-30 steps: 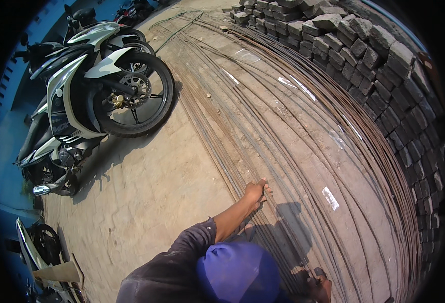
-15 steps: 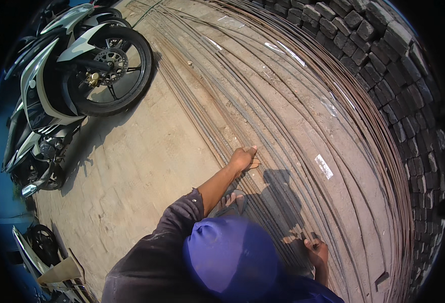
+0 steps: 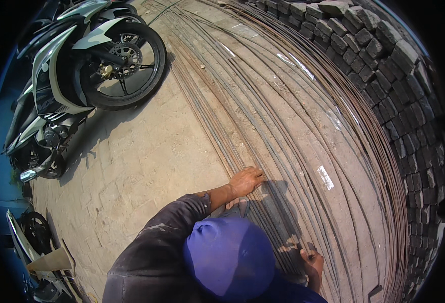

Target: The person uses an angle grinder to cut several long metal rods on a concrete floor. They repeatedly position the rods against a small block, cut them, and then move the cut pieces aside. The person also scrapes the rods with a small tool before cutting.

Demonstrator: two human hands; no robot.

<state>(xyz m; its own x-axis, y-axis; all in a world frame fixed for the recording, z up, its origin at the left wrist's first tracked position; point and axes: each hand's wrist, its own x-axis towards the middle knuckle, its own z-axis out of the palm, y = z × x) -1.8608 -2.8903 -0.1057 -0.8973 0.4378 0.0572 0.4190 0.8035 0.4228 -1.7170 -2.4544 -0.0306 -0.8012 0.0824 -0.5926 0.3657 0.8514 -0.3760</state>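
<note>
Long, thin steel rods (image 3: 242,121), rusty and grey, lie lengthwise on the dusty paving. My left hand (image 3: 247,181) rests low over the left-hand bundle, its fingers curled down around a rod; the fingertips are partly hidden. Closer in and to the right, my right hand (image 3: 312,262) has thumb and fingers bent together at a rod, palm side partly showing. A purple-blue cap (image 3: 230,257) covers the lower middle and hides the rods' near ends. Part of a sandalled foot (image 3: 240,206) shows just beyond it.
Parked motorcycles (image 3: 56,96) stand on the left, the nearest front wheel (image 3: 126,65) close to the rods. Stacked dark paving blocks (image 3: 399,91) form a wall along the right. White paper scraps (image 3: 325,178) lie among the rods, and a dark bent piece (image 3: 375,291) sits at lower right.
My left hand has drawn nearer to me, and its fingers have closed from a looser, partly stretched pose. The right hand has shifted slightly nearer and left. The view has moved a little.
</note>
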